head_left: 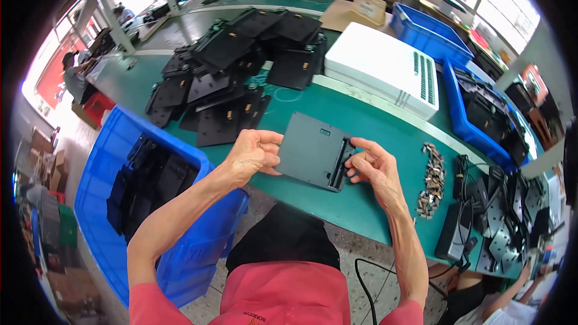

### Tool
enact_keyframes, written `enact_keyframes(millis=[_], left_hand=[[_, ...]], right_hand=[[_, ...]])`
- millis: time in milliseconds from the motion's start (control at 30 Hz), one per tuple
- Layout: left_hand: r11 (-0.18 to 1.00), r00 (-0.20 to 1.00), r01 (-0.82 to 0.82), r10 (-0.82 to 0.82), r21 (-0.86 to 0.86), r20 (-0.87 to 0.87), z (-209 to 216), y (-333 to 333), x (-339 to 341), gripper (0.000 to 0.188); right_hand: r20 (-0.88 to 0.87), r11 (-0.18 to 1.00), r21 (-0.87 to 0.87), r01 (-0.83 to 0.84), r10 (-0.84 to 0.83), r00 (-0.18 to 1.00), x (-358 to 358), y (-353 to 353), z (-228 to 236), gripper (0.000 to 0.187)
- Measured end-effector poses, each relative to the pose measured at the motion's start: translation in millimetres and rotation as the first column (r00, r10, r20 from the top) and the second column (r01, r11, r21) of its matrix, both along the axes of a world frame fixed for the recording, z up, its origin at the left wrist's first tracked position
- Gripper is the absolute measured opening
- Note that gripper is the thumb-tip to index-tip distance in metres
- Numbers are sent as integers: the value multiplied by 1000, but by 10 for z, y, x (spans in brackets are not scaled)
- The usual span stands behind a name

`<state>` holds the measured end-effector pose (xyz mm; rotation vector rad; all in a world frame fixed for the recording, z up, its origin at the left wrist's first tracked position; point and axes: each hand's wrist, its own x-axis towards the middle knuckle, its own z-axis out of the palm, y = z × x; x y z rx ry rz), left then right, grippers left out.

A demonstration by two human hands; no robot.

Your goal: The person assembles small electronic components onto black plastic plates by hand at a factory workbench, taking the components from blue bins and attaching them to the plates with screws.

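Note:
Between my two hands, above the green tabletop's near edge, is a flat black plastic panel (307, 147). It has a small rectangular cutout near the top and a long slot along its right side. My left hand (250, 155) pinches the panel's left edge, thumb and fingers closed on it. At the right edge, beside the slot, my right hand (374, 167) has its fingers curled and touching the panel. Whether a small part sits in those right fingers cannot be made out. A pile of similar black panels (229, 48) lies beyond on the left.
A blue bin (99, 162) with black parts stands at my left. A white slotted box (379, 63) lies at the back right, near blue crates (430, 30). Small metal parts (431, 183) are heaped at right, beside a black power adapter (453, 232) and cables. Another person sits lower right.

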<state>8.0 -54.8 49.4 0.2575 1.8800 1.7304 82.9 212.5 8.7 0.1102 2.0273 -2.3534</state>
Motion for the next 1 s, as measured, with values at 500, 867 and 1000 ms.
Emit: enact_keyframes(millis=[500,867,1000], left_hand=[[996,952,-56,75,71,-298,-121,259,-12,32],[896,-365,-44,-426,-442,-828,-365,361,247,34],[803,-264,-30,-581,-595,-770,-414,367,312,28]], right_hand=[[-26,980,80,184,-182,983,-55,146,-56,37],[-93,917,178,356,-345,934,-107,233,-229,38],[-292,736,496,461,-359,887,-122,147,-190,31]])
